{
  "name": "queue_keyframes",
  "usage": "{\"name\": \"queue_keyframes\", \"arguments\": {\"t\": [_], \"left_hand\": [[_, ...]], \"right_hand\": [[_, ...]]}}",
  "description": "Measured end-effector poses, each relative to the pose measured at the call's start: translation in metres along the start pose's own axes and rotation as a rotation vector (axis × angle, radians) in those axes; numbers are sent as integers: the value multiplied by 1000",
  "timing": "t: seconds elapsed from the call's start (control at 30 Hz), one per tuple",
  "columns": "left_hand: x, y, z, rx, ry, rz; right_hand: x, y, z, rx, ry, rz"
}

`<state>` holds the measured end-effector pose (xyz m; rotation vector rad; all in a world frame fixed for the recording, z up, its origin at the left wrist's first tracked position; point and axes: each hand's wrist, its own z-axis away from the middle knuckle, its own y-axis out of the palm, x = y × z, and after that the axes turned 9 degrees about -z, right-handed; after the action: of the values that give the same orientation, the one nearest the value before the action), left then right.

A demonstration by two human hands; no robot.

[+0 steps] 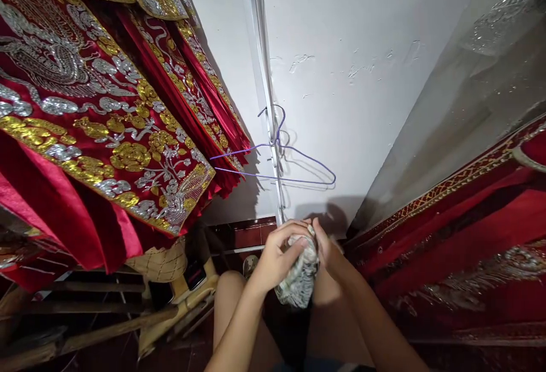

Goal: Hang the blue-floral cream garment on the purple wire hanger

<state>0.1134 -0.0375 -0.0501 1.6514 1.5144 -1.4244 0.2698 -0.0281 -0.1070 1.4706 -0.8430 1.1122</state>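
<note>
Above my lap, both hands close on a bunched, patterned cloth point(300, 281) in pale grey-green and black. My left hand point(281, 252) wraps it from the left, thumb lying across its top. On the other side, my right hand point(326, 247) grips its upper right edge, with the fingertips partly hidden. The cloth's lower part hangs loosely below the hands. Farther up, a purple wire hanger point(307, 180) hangs with its hook at the white metal post point(263, 65), no garment seen on it.
Red garments with gold and silver sequins point(132, 156) hang at the left. Another red embroidered cloth point(469, 235) is at the right, behind what looks like clear plastic. A bamboo frame point(170, 315) stands lower left. A white wall point(341, 48) lies ahead.
</note>
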Motion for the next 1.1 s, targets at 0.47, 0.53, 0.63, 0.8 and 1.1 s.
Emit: {"name": "queue_keyframes", "arguments": {"t": [0.47, 0.53, 0.63, 0.8, 1.1], "left_hand": [[9, -80, 31, 401, -386, -699], [-6, -100, 35, 346, -432, -851], [-28, -123, 36, 303, -484, -1056], [-31, -130, 34, 262, -491, -1269], [-5, -148, 6, 9, -324, -1306]], "right_hand": [[103, -13, -92, -46, -476, 511], [88, -16, -118, -42, -445, 528], [56, -20, -132, -2, -335, 575], [29, -36, -109, -88, -317, 577], [50, -28, -134, 21, -315, 534]]}}
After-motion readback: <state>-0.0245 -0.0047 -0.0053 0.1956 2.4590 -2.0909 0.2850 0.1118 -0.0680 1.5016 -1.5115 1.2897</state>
